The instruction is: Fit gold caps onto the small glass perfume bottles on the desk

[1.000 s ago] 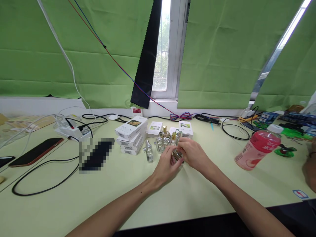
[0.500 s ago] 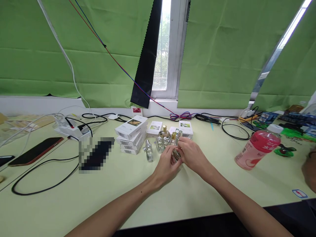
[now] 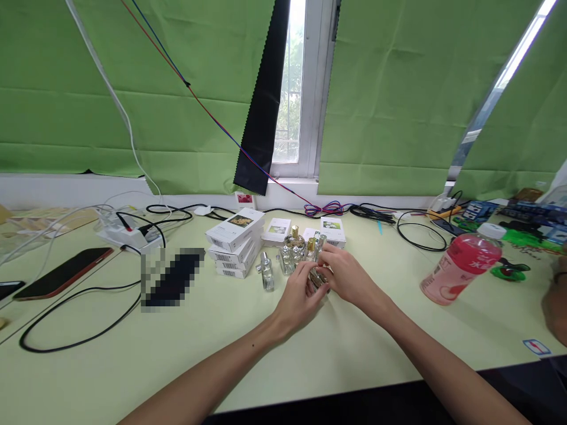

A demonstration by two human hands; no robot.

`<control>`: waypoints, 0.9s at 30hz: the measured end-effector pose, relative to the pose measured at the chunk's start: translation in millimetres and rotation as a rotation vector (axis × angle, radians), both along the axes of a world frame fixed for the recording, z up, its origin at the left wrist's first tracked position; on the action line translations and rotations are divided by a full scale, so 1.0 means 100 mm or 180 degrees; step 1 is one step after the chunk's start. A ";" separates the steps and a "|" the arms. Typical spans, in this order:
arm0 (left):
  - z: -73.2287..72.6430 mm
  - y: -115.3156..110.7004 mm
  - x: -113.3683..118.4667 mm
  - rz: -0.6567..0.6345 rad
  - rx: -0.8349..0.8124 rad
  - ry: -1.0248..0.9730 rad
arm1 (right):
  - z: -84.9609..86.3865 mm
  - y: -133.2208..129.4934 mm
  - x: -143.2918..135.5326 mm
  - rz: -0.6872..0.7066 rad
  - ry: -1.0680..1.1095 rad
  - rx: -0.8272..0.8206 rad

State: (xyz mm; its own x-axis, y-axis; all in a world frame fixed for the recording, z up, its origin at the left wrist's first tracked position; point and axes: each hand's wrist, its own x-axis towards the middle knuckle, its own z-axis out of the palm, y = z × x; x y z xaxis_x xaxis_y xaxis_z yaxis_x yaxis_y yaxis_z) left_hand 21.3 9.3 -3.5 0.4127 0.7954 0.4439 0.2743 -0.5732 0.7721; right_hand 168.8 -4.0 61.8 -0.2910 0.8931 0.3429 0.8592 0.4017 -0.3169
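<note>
My left hand [image 3: 297, 301] is closed around a small glass bottle [image 3: 316, 277] that shows between the fingers. From the right, my right hand [image 3: 348, 273] meets it, its fingers pinched at the same bottle, partly hiding it. Just behind the hands stand several small glass bottles, among them one with a gold cap [image 3: 295, 237]. Apart from them, a clear spray bottle [image 3: 267, 273] stands to the left. White boxes [image 3: 236, 231] are stacked at the left of the bottles, and more white boxes [image 3: 277, 229] lie behind them.
A pink drink bottle [image 3: 460, 264] leans on the right of the table [image 3: 349, 360]. Phones [image 3: 64, 273] and a white power strip [image 3: 130, 233] with looping cables lie left. Coiled cables [image 3: 372, 213] run along the wall. Part of another person [image 3: 556, 307] shows at the right edge.
My right hand has shifted very slightly at the bottle. Otherwise the hands and the things on the table look the same.
</note>
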 end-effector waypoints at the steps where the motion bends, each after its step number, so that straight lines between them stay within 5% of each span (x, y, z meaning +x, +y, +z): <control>1: 0.00 0.00 0.00 0.0005 0.0003 0.0006 | 0.01 0.00 0.00 -0.0020 0.0005 -0.0030; 27: -0.01 0.01 0.00 -0.0036 -0.0031 0.0005 | 0.02 -0.03 0.01 -0.0336 -0.0278 -0.0078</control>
State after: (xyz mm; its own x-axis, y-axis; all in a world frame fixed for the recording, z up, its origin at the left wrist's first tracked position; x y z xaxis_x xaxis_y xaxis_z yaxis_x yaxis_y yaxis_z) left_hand 21.3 10.1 -4.4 0.4225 0.7949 0.4355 0.2689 -0.5688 0.7773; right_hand 170.0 -7.1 63.9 -0.2228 0.9282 0.2981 0.9210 0.3007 -0.2478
